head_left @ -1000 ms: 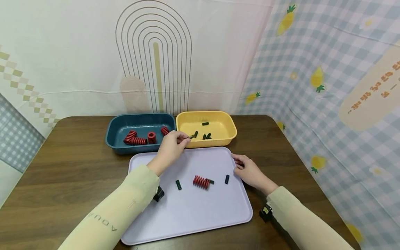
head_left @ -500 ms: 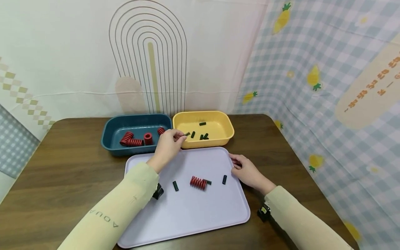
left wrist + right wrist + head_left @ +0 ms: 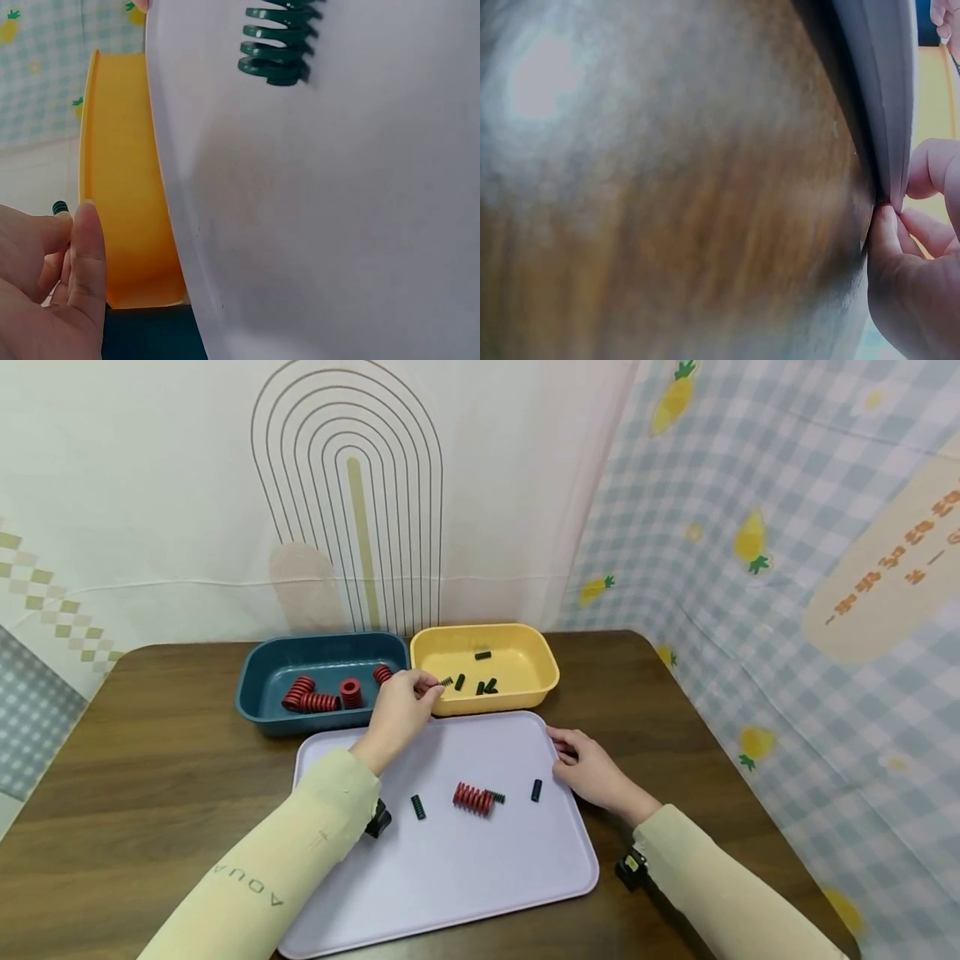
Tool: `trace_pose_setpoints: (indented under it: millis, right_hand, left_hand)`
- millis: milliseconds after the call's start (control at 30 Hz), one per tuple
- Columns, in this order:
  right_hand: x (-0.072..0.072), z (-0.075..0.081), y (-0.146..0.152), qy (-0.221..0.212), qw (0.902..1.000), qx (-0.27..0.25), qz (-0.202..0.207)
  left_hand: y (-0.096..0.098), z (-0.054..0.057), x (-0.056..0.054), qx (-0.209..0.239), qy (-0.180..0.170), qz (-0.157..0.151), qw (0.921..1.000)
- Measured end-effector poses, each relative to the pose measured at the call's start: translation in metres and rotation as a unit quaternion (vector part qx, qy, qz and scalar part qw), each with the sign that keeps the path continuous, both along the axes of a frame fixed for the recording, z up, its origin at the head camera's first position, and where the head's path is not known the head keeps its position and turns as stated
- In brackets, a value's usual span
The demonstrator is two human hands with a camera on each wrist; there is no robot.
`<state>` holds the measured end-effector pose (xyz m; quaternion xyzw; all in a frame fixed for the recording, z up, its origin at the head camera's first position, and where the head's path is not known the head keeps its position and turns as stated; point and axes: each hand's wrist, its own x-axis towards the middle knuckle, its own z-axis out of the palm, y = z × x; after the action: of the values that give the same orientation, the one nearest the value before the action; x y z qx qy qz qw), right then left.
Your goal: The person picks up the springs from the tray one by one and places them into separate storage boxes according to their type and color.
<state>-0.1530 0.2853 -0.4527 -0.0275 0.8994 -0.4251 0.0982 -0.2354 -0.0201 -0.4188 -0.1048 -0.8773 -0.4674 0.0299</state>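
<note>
At the front left of the yellow bin (image 3: 540, 696), my left hand (image 3: 399, 710) pinches a small green spring (image 3: 446, 682). Its tip also shows beyond the fingertips in the left wrist view. My right hand (image 3: 596, 777) grips the right rim of the pale lilac tray (image 3: 450, 885), thumb and fingers on either side of the edge in the right wrist view. On the tray lie a large red spring (image 3: 473, 799) with a green spring (image 3: 496, 796) close at its right end, a green spring (image 3: 417, 807) to the left and a dark spring (image 3: 536, 790) near the right rim.
Several small dark green springs (image 3: 483, 655) lie inside the yellow bin. To its left stands a dark blue bin (image 3: 285, 725) with several red springs (image 3: 351, 693). Both bins sit behind the tray on the wooden table (image 3: 150, 777), near the fabric backdrop (image 3: 510, 527).
The head view has turned slightly, so everything appears a little further left. Both hands keep nearly the same places, the left with the spring and the right at the tray's rim.
</note>
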Motion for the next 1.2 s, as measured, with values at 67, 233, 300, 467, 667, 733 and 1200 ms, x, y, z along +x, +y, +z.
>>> trace_pose_setpoints:
  millis: [67, 233, 300, 467, 667, 733, 1200]
  right_hand:
    - [0.0, -0.001, 0.0, 0.0, 1.0, 0.001, -0.002]
    - [0.0, -0.002, 0.001, 0.0, 1.0, 0.004, 0.0]
    - [0.0, 0.0, 0.0, 0.004, 1.0, 0.002, 0.002]
    - [0.0, 0.001, 0.001, 0.01, 0.9999, 0.002, 0.003]
    - [0.001, -0.001, 0.0, 0.003, 1.0, 0.003, 0.006]
    - [0.002, 0.001, 0.0, 0.005, 1.0, 0.002, 0.007]
    - [0.001, 0.0, 0.001, 0.006, 0.9998, 0.013, 0.012]
  left_hand:
    - [0.001, 0.0, 0.0, 0.002, -0.001, 0.002, 1.0]
    - [0.0, 0.002, 0.001, -0.001, 0.007, -0.005, 1.0]
    - [-0.002, 0.003, 0.003, -0.005, 0.007, -0.018, 0.9998]
    - [-0.01, 0.009, 0.013, -0.015, -0.011, -0.078, 0.9967]
    - [-0.031, 0.011, 0.031, -0.035, -0.036, -0.145, 0.9882]
    - [-0.038, 0.01, 0.036, -0.044, -0.047, -0.162, 0.9847]
    - [-0.056, 0.004, 0.063, -0.106, -0.078, -0.281, 0.9507]
